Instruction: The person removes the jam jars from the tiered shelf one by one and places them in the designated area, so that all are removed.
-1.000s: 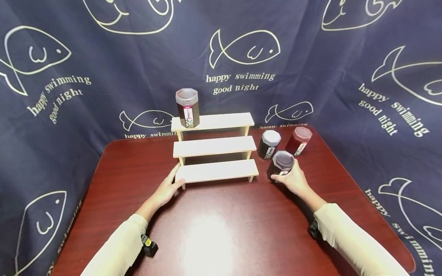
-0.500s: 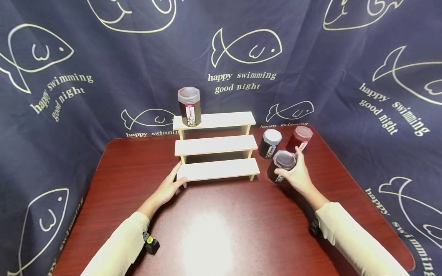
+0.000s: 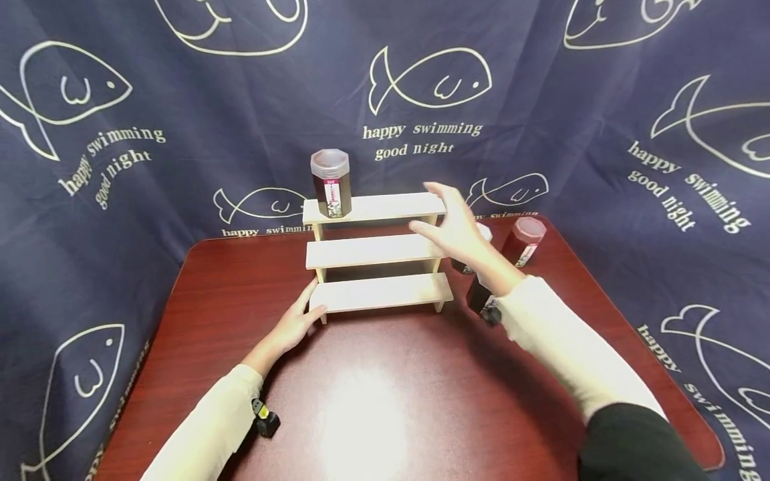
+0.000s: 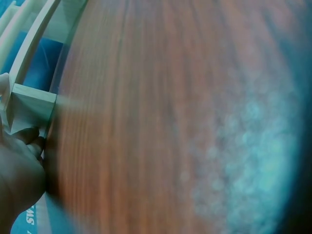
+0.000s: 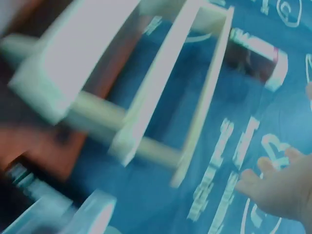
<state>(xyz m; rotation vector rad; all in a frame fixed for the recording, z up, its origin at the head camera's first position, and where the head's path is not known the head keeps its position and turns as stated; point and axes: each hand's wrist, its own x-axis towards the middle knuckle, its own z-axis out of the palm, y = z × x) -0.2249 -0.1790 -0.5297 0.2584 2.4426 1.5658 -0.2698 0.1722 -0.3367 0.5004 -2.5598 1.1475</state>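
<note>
A three-step wooden display stand [image 3: 375,294] stands on the table. My left hand [image 3: 291,329] grips its left end by the lowest step, thumb at the front edge; in the left wrist view the fingers of that hand [image 4: 22,165] curl by the stand's leg [image 4: 33,105]. My right hand [image 3: 458,227] hovers over the stand's right end, fingers spread, holding nothing. On the top step's left side sits a dark jar with a clear lid [image 3: 332,190]. Behind my right forearm, a dark jar [image 3: 476,295] and a pale-lidded jar [image 3: 462,264] are partly hidden.
A red jar [image 3: 525,242] stands at the back right of the brown table [image 3: 240,267]. The blue fish-print curtain [image 3: 271,120] hangs close behind the stand. The right wrist view is blurred.
My right hand held the front dark jar, loosened its fingers and left it on the table. It has since moved up and left over the stand. My left hand stays put.
</note>
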